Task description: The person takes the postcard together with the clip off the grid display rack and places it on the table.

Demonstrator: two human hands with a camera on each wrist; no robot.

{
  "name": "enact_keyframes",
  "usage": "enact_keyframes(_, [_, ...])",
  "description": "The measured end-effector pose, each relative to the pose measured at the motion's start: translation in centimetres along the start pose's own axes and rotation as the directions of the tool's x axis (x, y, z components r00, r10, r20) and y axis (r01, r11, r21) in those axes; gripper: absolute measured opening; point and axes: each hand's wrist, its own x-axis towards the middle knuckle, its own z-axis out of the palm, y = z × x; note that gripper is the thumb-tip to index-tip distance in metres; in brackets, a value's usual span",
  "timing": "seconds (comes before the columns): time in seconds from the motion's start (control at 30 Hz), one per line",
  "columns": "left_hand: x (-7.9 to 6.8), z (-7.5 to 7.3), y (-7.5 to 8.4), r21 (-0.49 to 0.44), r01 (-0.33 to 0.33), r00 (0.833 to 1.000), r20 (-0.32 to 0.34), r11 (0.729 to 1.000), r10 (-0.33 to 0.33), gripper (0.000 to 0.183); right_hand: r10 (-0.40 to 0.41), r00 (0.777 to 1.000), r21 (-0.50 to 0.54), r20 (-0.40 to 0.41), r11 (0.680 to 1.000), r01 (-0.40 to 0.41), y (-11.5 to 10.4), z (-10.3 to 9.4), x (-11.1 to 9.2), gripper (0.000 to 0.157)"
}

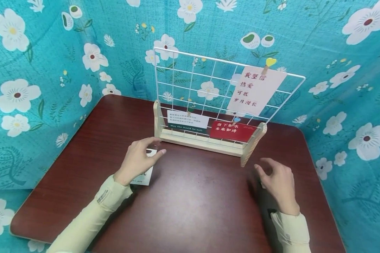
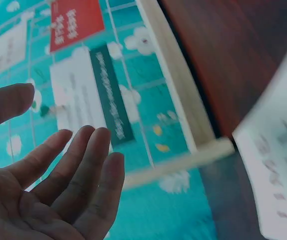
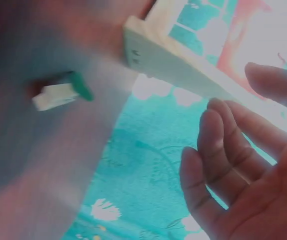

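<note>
Fingers of the left hand [image 1: 137,158] curve loosely in the head view, thumb well apart from them, pinching nothing; a loose white card [image 1: 145,178] lies beneath on the table [image 1: 190,211], before the left end of the wire rack [image 1: 202,146]. Partly hidden, the card seems to have its long axis running from the person toward the rack, far end leaning slightly right. Three cards are already clipped up: a pale card [image 1: 256,91], a red card [image 1: 232,131] and a white-and-green card [image 1: 187,121]; by my judgement, only the loose one is left unhung. The right hand [image 1: 277,184] hovers near the rack's right foot. From the left wrist, the thumb and bent fingers frame an empty gap, the loose card blurred at the right edge. From the right wrist, the thumb stands apart from lightly bent fingers, which hold nothing; a clip [image 3: 58,95] rests on the table, its green end pointing picture-right.
</note>
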Motion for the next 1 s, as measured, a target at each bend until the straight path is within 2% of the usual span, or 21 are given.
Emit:
enact_keyframes(0.13, [1.2, 0.7, 1.8, 0.015, -0.082, 0.997, 0.006, 0.996, 0.082, 0.046, -0.017, 0.998, 0.034, -0.057, 0.999, 0.018, -1.1, -0.7, 1.0, 0.036])
enact_keyframes(0.3, [2.5, 1.5, 4.0, 0.024, -0.155, 0.988, 0.021, 0.988, 0.154, 0.049, -0.024, 0.993, 0.07, -0.112, 0.997, 0.032, -2.5, -1.9, 2.2, 0.041])
enact_keyframes(0.53, [4.7, 2.3, 6.7, -0.026, -0.256, 0.967, 0.005, 0.966, 0.256, 0.054, -0.033, 0.981, 0.138, -0.193, 0.989, 0.06, -4.1, -3.9, 4.1, 0.041])
enact_keyframes(0.83, [7.4, 3.0, 10.6, -0.081, -0.313, 0.949, -0.052, 0.946, 0.31, 0.054, -0.058, 0.963, 0.159, -0.263, 0.982, 0.102, -6.3, -6.2, 6.5, 0.045])
enact_keyframes(1.0, [8.6, 3.6, 12.5, -0.114, -0.297, 0.955, -0.022, 0.948, 0.296, 0.054, -0.082, 0.951, 0.16, -0.297, 0.978, 0.134, -7.7, -7.7, 7.7, 0.043])
